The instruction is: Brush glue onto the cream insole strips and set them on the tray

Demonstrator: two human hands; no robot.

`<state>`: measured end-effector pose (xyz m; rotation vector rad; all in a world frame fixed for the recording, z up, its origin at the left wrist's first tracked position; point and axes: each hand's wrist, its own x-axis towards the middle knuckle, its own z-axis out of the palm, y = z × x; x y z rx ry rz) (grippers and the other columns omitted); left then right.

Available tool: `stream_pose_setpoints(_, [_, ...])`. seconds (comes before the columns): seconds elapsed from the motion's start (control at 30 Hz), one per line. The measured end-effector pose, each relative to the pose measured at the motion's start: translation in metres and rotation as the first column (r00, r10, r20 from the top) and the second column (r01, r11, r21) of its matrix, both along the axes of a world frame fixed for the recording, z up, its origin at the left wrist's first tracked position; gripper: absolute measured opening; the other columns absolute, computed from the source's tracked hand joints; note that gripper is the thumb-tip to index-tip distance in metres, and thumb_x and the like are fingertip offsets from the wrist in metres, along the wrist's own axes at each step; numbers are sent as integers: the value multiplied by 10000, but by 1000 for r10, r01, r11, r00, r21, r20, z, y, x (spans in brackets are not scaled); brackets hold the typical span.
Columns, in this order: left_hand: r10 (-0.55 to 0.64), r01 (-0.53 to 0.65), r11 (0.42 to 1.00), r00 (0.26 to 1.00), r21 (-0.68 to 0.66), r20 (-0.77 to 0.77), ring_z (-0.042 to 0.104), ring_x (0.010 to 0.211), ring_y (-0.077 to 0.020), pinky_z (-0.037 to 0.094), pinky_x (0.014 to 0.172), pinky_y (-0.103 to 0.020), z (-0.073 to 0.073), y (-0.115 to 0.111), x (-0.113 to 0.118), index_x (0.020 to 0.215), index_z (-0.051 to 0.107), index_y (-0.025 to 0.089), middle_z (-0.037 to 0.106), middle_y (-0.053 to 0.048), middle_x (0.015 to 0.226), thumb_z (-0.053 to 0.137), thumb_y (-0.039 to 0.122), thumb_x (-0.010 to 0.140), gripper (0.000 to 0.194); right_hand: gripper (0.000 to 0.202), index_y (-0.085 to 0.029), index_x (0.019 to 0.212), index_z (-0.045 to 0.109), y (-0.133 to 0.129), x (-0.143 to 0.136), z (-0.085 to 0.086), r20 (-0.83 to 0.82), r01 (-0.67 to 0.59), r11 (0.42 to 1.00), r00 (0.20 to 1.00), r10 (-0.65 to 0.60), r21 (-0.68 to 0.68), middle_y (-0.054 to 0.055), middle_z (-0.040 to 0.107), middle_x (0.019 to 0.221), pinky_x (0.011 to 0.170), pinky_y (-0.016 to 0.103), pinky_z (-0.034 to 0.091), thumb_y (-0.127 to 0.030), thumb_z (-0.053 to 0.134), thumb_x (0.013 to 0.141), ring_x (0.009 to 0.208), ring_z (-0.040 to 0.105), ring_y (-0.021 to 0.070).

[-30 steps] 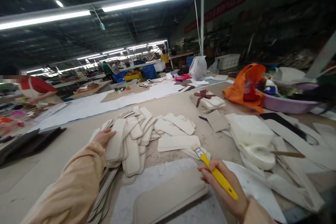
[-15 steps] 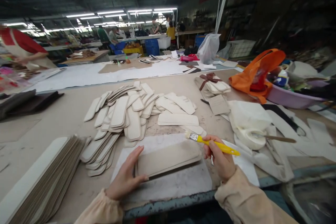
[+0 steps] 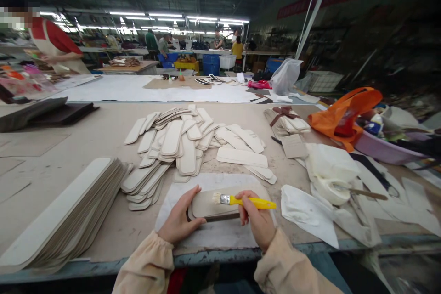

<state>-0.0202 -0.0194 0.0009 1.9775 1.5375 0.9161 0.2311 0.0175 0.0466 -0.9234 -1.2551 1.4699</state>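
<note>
My right hand [image 3: 259,223] is closed around the yellow handle of a flat paintbrush [image 3: 225,199]. Its pale bristles point left, over the top panel of a small stack of beige rounded panels [image 3: 204,207]; I cannot tell whether they touch it. At the stack's left end, my left hand [image 3: 181,219] grips it between the thumb on the near edge and fingers on the far edge. Under the stack lies a stained white sheet [image 3: 223,236]. Just beyond, many cream rounded strips [image 3: 172,138] lie in a loose heap.
To the left lies a long fanned stack of cream strips [image 3: 65,209]. On the right, a white tub [image 3: 339,188] has a stick across it, near a crumpled white sheet [image 3: 303,211]. Farther back are an orange bag [image 3: 339,119] and a purple basin [image 3: 389,149]. A co-worker [image 3: 57,43] stands far left.
The brush has moved left and inward with my right hand, from beyond the stack's right end to over the top panel. My left hand keeps its place on the stack. The view has shifted.
</note>
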Motion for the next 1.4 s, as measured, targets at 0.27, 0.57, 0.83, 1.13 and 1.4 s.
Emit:
stream_pose_setpoints(0.27, [65, -57, 995, 993, -77, 102, 427, 1283, -281, 350, 1070, -465, 8, 1, 4, 1454, 184, 215, 490, -133, 1343, 730, 308, 691, 943, 312, -171, 848, 538, 6, -54, 3, 145, -107, 994, 983, 108, -17, -86, 420, 458, 382, 190, 279, -466, 452, 909, 358, 351, 67])
stream_pose_setpoints(0.57, [76, -75, 996, 997, -56, 24, 453, 1270, -285, 379, 1053, -465, 10, 0, 4, 1362, 384, 212, 532, -124, 1312, 716, 315, 691, 755, 232, -200, 769, 551, 16, -42, -4, 361, 17, 999, 932, -33, 46, -75, 427, 452, 467, 221, 339, -375, 468, 896, 415, 406, 105])
stream_pose_setpoints(0.83, [76, -79, 996, 995, -49, -61, 375, 1333, -284, 363, 1070, -464, 4, 2, 0, 1299, 423, 225, 214, -140, 1536, 677, 356, 738, 630, 244, -212, 758, 569, 34, 19, 2, 515, 149, 982, 836, -190, 120, -59, 459, 461, 473, 243, 343, -397, 466, 880, 438, 443, 134])
stream_pose_setpoints(1.13, [79, -81, 996, 994, -24, -77, 443, 1284, -281, 392, 1055, -438, 3, 3, 1, 1385, 324, 216, 417, -129, 1439, 667, 387, 744, 747, 279, -210, 743, 574, 45, 78, 14, 657, 230, 941, 674, -339, 249, -34, 489, 471, 530, 265, 358, -431, 451, 861, 479, 500, 166])
stream_pose_setpoints(1.4, [60, -60, 998, 996, -12, -60, 416, 1303, -287, 373, 1068, -449, 4, 1, 1, 1381, 358, 223, 414, -124, 1440, 691, 350, 726, 746, 293, -197, 797, 550, 15, 20, 30, 353, 177, 979, 914, -202, 103, -68, 396, 444, 427, 237, 285, -469, 472, 870, 395, 372, 117])
